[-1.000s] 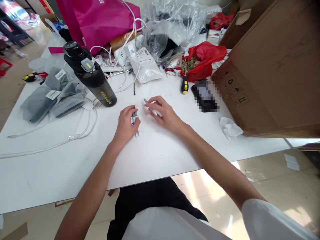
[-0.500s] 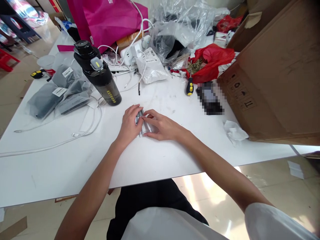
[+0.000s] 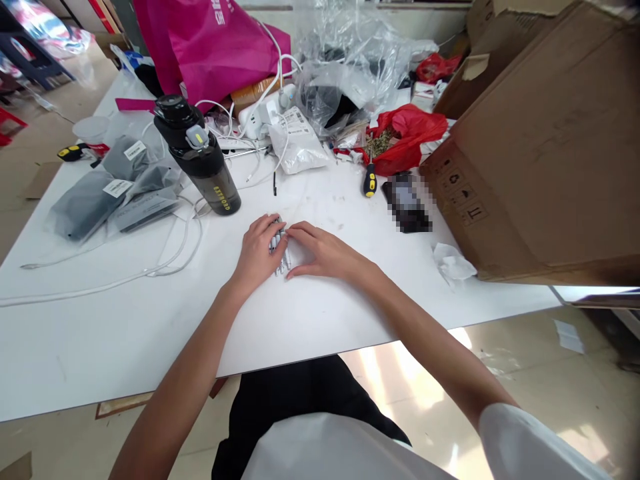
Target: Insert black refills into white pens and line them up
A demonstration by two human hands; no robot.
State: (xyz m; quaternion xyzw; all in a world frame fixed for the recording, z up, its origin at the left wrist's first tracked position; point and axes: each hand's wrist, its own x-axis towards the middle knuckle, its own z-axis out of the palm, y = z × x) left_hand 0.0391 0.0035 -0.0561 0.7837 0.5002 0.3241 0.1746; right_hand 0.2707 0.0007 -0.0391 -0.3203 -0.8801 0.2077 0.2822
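Observation:
Several slim white and grey pens (image 3: 280, 257) lie side by side on the white table, their narrow ends toward me. My left hand (image 3: 257, 250) is closed over them from the left, its fingers across the far part and its thumb on top. It hides much of their length. At the right side of the row is my right hand (image 3: 325, 252), its thumb and forefinger spread wide. The forefinger tip meets the row by my left thumb, while the right thumb tip rests close to the near ends. Nothing shows gripped in this hand.
A black water bottle (image 3: 205, 160) stands beyond my left hand, near bagged dark items (image 3: 85, 203) and white cables (image 3: 195, 243). Farther right are a screwdriver (image 3: 370, 180), a blurred dark object (image 3: 407, 203), crumpled white plastic (image 3: 453, 261) and a large cardboard box (image 3: 545, 147).
The pen that lay apart under my right hand is now against the others. My right thumb and forefinger are spread wider. The view has shifted slightly.

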